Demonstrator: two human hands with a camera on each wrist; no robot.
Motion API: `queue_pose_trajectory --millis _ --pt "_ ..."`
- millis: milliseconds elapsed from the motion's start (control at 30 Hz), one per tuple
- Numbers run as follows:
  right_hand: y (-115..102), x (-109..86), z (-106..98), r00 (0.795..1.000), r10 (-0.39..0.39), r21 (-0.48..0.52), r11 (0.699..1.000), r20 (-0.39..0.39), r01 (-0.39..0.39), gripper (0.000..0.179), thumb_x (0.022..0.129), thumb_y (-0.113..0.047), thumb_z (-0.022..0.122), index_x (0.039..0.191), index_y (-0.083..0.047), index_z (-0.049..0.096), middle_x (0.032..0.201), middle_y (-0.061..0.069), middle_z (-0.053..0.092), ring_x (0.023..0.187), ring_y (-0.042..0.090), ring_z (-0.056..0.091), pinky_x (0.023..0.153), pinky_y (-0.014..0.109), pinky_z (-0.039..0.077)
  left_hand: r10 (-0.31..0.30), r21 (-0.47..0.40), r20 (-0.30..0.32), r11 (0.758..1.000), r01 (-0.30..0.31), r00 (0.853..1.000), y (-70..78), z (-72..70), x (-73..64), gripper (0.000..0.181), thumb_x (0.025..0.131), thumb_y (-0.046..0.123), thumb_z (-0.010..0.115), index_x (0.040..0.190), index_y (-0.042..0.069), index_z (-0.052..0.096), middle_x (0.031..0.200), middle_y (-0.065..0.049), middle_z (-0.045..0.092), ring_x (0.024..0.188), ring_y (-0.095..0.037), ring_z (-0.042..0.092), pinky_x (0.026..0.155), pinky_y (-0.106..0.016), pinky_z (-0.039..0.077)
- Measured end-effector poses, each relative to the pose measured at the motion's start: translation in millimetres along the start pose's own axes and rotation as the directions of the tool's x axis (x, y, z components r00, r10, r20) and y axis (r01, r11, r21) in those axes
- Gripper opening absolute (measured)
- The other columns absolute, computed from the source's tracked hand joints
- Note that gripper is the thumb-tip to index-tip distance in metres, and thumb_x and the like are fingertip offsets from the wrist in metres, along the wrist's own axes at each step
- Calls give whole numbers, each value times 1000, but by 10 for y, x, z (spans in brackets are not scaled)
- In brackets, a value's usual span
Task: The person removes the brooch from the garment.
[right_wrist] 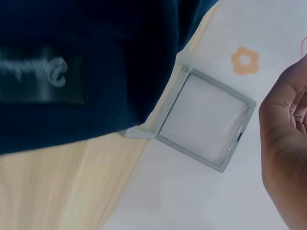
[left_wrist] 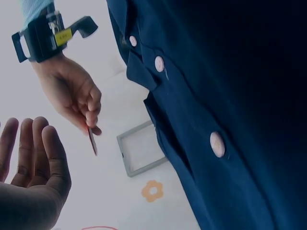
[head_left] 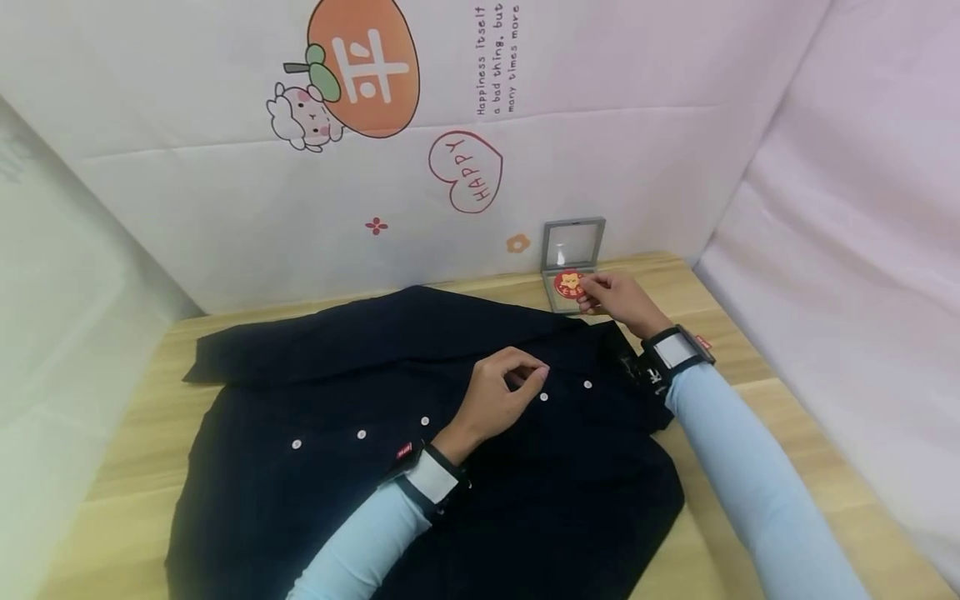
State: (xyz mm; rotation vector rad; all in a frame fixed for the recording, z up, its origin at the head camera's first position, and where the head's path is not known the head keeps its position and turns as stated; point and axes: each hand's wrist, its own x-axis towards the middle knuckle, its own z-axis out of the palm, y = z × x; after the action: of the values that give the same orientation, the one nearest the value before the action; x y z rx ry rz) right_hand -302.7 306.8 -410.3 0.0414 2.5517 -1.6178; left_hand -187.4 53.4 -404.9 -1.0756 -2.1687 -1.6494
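Note:
My right hand pinches a thin round red disc with a gold figure on it, between thumb and fingers. The disc is above the base of a small square case with a grey frame, whose clear lid stands up. In the left wrist view the disc is seen edge-on, tilted down from the fingertips. My left hand hovers over a dark navy shirt with its fingers loosely bent and nothing in them. In the right wrist view the open case lies beyond the shirt's collar.
The shirt, with several white buttons, covers much of the light wooden table. A white printed cloth hangs along the back edge, close behind the case. White cloth also hangs at the left and right sides.

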Motion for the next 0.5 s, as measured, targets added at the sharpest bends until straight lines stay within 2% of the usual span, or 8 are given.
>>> queue_pose_trajectory --millis 133,267,400,500 --pt "7 134 -8 1000 1 7 1000 16 -1 41 95 -30 44 115 5 52 88 10 61 74 8 60 82 37 50 -27 -16 -11 1000 27 1000 -9 18 -15 9 86 3 58 89 1 66 86 -10 63 72 -18 60 63 -24 52" --pt "23 261 -22 1000 5 -16 1000 17 -4 42 95 -29 44 117 6 52 84 7 63 71 6 60 76 32 52 -44 -20 -15 999 44 999 3 2 -17 9 87 4 57 90 1 66 87 -11 63 73 -18 60 64 -23 51" --pt "55 372 -64 1000 9 -78 997 27 -7 42 96 -29 42 119 5 50 87 9 63 72 6 60 73 28 52 -43 -20 -9 999 43 999 1 -4 -52 9 87 3 57 91 2 65 89 -11 63 74 -17 60 64 -22 51" --pt "113 451 -115 999 16 -116 993 29 -12 43 96 -30 41 120 5 50 90 11 62 73 7 60 75 31 52 -36 -26 4 999 36 999 -61 27 -92 10 87 5 57 91 2 65 89 -10 63 74 -15 60 64 -22 51"
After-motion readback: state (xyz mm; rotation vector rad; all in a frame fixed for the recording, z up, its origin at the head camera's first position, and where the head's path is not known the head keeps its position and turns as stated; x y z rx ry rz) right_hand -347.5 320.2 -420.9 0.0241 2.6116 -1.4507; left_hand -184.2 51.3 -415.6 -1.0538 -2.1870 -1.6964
